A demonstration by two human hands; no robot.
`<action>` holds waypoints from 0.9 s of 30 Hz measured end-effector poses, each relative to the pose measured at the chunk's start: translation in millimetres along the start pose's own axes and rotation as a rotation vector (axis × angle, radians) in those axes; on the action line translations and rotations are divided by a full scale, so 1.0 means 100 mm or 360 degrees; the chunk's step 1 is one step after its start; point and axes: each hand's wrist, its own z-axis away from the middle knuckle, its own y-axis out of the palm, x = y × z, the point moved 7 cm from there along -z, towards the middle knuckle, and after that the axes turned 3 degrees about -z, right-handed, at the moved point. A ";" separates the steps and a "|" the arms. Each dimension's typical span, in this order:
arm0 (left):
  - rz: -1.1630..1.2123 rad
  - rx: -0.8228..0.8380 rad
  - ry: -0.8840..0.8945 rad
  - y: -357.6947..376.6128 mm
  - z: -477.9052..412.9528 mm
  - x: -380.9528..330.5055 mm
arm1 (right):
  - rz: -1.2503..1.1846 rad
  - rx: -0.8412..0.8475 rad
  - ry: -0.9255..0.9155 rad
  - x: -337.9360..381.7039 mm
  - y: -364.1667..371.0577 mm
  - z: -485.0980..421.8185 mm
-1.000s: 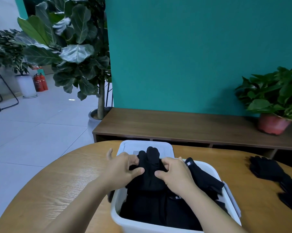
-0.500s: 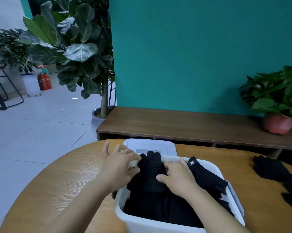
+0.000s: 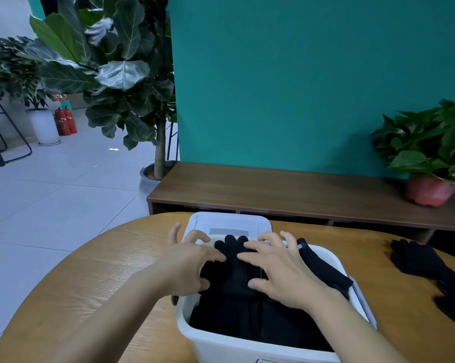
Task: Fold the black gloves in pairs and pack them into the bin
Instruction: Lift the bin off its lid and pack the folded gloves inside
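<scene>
Left hand [image 3: 192,263] and right hand [image 3: 278,268] are lying spread-fingered over the folded black knitted glove pair [image 3: 234,260] at the far end of the white plastic bin [image 3: 247,344]; pressing flat and evenly should be keeping the fold compact.

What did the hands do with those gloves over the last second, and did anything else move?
Both hands pinched the folded glove pair a second ago. Now the left hand and right hand have let go, fingers spread over it as it lies in the bin. The loose gloves on the table and the lid stayed put.
</scene>
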 end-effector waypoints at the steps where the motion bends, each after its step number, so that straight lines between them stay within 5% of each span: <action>1: -0.0009 0.0013 -0.0003 0.01 -0.02 0.00 | 0.0009 0.0050 0.0002 -0.01 0.04 0.00; 7: -0.0171 0.0081 -0.0040 0.06 -0.11 0.00 | -0.0002 0.0161 0.0069 -0.08 0.19 0.00; 13: -0.0169 -0.0150 0.0011 -0.07 -0.07 -0.05 | 0.0072 -0.0136 0.0064 -0.02 -0.02 0.00; 19: -0.0282 0.0154 0.0127 0.03 -0.11 -0.15 | 0.0132 0.0116 -0.0007 0.07 0.16 -0.08; 27: -0.0624 0.0219 0.0112 0.11 -0.18 -0.20 | 0.0093 0.0243 0.0066 0.01 0.25 -0.10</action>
